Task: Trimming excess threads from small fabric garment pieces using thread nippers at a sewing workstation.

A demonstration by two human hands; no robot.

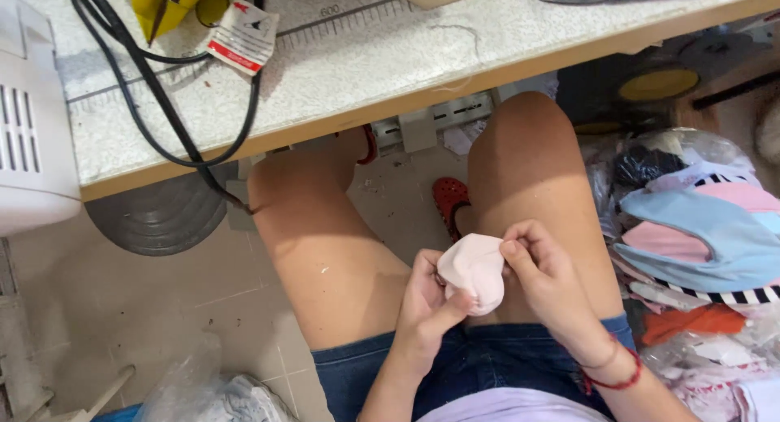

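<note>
**Both hands bunched around a small pink cloth over the lap**

Left hand (424, 302) comes up from the lower edge of the view with its fingers curled and its thumb pressed against the underside of a small pale pink piece of cloth (474, 269). Right hand (546, 277) meets it from the other side, fingertips pinching the upper right edge of the cloth, wrist bent inward and ringed by a red string bracelet (615, 380). Each hand is closed on the cloth, which sits bunched into a rounded lump between them, just above the right thigh and the hem of the blue denim shorts (382, 365).

Ahead of the knees runs the edge of a speckled work table (390, 73), with a black cable (158, 97) looping across it and down over the front. A red clog (449, 201) lies on the floor between the legs. To the right, a clear plastic bag (691, 251) bulges with what look like light blue, pink and striped fabric pieces, close beside the right leg.
</note>
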